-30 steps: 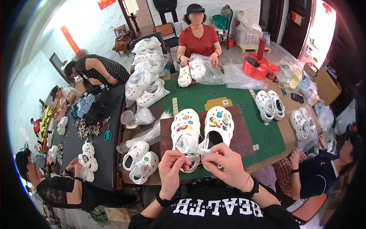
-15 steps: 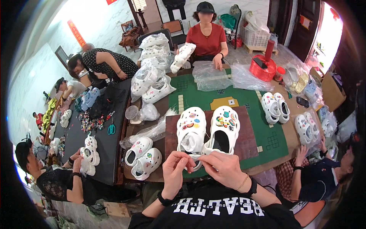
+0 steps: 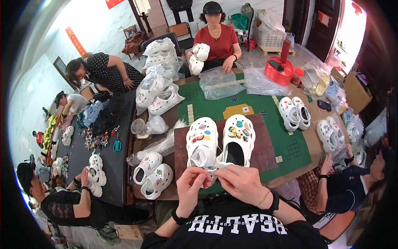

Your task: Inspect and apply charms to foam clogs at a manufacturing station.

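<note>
In front of me a pair of white clogs with colourful charms stands toes away on a dark wooden board [image 3: 265,145]. The left clog [image 3: 199,139] has crumpled pale filling in its opening; the right clog [image 3: 245,139] shows a dark inside. At the heel end, my left hand [image 3: 191,186] is closed in a pinch on the left clog's heel strap. Close beside it, my right hand [image 3: 240,182] also pinches that white strap, its knuckles covering part of the right clog's heel. Fingertips nearly meet, and exactly what lies between them is partly hidden.
More charm-covered clogs [image 3: 152,174] stand left of the board, others [image 3: 295,114] to the right. Bagged clogs [image 3: 159,89] are piled at the far left. Across the green mat [image 3: 199,99], a person [image 3: 217,41] holds clogs by plastic bags [image 3: 222,83]. Co-workers sit at both sides.
The view has shifted slightly, moving the scene a little left. My hands keep their pinch at the strap. The person opposite has turned the clogs in their hand.
</note>
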`<control>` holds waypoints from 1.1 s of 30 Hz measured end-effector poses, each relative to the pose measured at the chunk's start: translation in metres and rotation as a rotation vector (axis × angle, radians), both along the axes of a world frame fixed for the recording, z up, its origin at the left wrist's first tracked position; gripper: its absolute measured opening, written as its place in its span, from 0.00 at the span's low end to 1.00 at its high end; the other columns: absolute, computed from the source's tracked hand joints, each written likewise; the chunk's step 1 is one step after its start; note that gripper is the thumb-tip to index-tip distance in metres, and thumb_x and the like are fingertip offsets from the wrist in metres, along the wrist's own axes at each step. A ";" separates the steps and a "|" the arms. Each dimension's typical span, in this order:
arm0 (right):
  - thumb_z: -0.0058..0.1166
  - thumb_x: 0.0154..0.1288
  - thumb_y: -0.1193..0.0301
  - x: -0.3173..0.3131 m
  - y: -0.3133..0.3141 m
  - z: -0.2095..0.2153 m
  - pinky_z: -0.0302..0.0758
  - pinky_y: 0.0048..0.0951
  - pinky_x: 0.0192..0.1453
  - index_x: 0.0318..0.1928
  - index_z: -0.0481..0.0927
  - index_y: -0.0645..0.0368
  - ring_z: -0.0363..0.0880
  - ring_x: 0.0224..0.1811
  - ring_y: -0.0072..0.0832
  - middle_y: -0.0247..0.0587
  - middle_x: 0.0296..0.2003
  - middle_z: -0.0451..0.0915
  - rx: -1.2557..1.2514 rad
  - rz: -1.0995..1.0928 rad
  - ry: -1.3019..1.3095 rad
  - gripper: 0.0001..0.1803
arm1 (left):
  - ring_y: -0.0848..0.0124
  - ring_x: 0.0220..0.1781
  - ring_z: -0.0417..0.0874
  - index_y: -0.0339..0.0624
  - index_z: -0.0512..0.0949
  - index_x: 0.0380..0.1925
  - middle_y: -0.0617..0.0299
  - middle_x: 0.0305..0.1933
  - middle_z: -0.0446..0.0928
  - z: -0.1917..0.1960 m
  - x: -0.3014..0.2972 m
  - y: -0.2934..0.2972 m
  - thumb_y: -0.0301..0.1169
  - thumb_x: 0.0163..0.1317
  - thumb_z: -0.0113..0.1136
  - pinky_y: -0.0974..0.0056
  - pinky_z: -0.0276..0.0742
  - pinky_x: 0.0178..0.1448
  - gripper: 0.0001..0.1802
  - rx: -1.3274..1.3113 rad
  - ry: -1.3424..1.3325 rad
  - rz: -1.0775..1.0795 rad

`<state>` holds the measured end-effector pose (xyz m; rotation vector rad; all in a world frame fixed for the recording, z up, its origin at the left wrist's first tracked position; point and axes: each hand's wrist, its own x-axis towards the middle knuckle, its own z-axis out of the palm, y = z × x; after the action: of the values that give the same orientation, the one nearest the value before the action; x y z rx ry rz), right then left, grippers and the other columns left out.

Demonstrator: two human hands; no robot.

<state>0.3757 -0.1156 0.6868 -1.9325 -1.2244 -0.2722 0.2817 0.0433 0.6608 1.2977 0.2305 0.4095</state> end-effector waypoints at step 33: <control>0.62 0.49 0.77 -0.005 0.000 -0.018 0.73 0.30 0.29 0.34 0.80 0.56 0.76 0.26 0.30 0.33 0.25 0.75 0.052 0.147 0.001 0.09 | 0.73 0.29 0.86 0.34 0.80 0.36 0.58 0.29 0.84 -0.013 -0.021 -0.008 0.18 0.59 0.63 0.71 0.79 0.34 0.06 0.658 0.018 0.056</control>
<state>0.3709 -0.1155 0.6688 -1.7877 -1.3385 -0.2240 0.2612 0.0357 0.6479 1.9437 0.1500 0.5467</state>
